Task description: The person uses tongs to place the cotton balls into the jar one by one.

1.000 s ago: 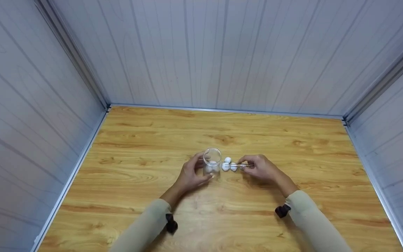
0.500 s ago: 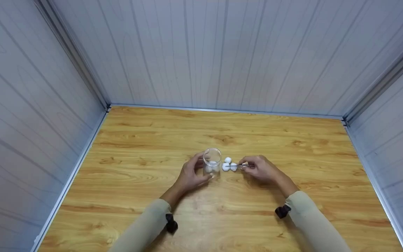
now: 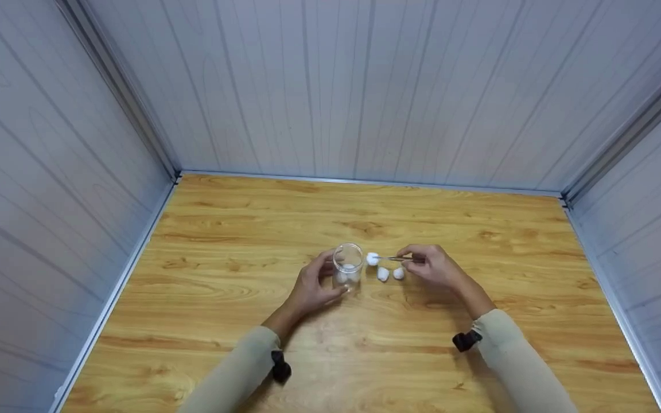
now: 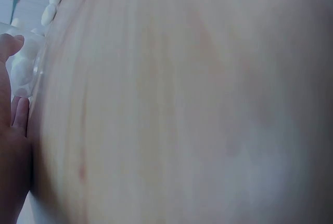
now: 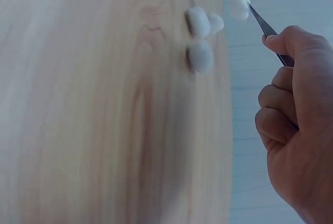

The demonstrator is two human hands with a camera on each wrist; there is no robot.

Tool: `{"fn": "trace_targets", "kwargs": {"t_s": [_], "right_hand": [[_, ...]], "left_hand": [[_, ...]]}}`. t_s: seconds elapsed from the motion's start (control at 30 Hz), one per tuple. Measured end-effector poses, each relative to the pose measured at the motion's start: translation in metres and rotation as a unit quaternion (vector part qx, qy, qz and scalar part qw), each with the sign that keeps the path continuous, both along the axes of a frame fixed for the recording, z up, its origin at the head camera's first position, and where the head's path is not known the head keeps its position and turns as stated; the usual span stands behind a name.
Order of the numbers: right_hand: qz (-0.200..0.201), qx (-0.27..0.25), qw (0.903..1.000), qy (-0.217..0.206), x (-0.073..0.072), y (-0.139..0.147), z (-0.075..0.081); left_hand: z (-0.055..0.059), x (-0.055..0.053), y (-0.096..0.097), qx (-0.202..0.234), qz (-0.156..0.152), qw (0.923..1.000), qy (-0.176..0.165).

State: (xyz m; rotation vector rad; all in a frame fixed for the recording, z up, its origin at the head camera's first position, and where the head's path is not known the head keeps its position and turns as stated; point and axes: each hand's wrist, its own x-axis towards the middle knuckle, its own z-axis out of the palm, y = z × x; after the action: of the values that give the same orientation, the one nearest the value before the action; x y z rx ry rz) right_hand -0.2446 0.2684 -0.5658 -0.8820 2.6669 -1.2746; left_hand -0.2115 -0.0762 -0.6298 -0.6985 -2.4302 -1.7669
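My left hand (image 3: 314, 281) holds a clear glass jar (image 3: 348, 281) upright on the table, thumb and fingers curved round its sides. Several white cotton balls (image 4: 22, 70) lie inside it. In my right hand (image 3: 434, 267) a pair of metal tweezers (image 5: 265, 23) is pinched, pointing left. Their tips grip one cotton ball (image 5: 240, 4), raised just right of the jar's rim. Below it, two cotton balls, a nearer one (image 3: 383, 274) and one closer to the hand (image 3: 399, 273), rest on the table. Another cotton ball (image 5: 216, 23) shows partly behind these in the right wrist view.
The wood-grain table (image 3: 221, 229) is bounded by pale panel walls, one at the back (image 3: 336, 92) and one on each side. A black wrist camera (image 3: 466, 341) sits at the right sleeve, another (image 3: 280, 367) at the left.
My right hand has moved slightly away from me and up, lifting one cotton ball out of the group with the tweezers. The left hand and the jar have stayed in place.
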Motion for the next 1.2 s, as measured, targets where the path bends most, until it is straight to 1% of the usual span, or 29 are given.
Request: {"fn": "trace_targets", "kwargs": {"t_s": [0.27, 0.5, 0.73, 0.83, 0.93, 1.0, 1.2], "right_hand": [[-0.031, -0.018, 0.9992, -0.020, 0.001, 0.000, 0.018], [-0.046, -0.029, 0.9983, -0.022, 0.000, -0.001, 0.028], [-0.053, -0.045, 0.9975, -0.009, 0.000, -0.003, 0.035], [-0.056, -0.050, 0.9971, 0.000, 0.000, -0.003, 0.037], [-0.055, -0.055, 0.9970, 0.005, 0.002, -0.005, 0.040], [-0.054, -0.057, 0.9969, 0.008, 0.003, -0.006, 0.043], [-0.045, -0.074, 0.9962, 0.007, 0.006, -0.012, 0.051]], "left_hand": [[0.000, 0.002, 0.001, -0.002, 0.002, 1.0000, 0.008], [-0.001, 0.002, 0.000, 0.000, 0.000, 1.0000, 0.006], [-0.002, 0.003, 0.000, -0.004, 0.002, 0.9992, 0.039], [-0.001, 0.002, 0.000, -0.003, 0.001, 0.9995, 0.032], [0.000, 0.002, 0.001, 0.002, -0.001, 0.9999, 0.014], [0.000, 0.001, 0.001, 0.003, 0.000, 0.9999, 0.010], [0.000, 0.001, 0.000, -0.006, -0.002, 0.9999, 0.013]]}}
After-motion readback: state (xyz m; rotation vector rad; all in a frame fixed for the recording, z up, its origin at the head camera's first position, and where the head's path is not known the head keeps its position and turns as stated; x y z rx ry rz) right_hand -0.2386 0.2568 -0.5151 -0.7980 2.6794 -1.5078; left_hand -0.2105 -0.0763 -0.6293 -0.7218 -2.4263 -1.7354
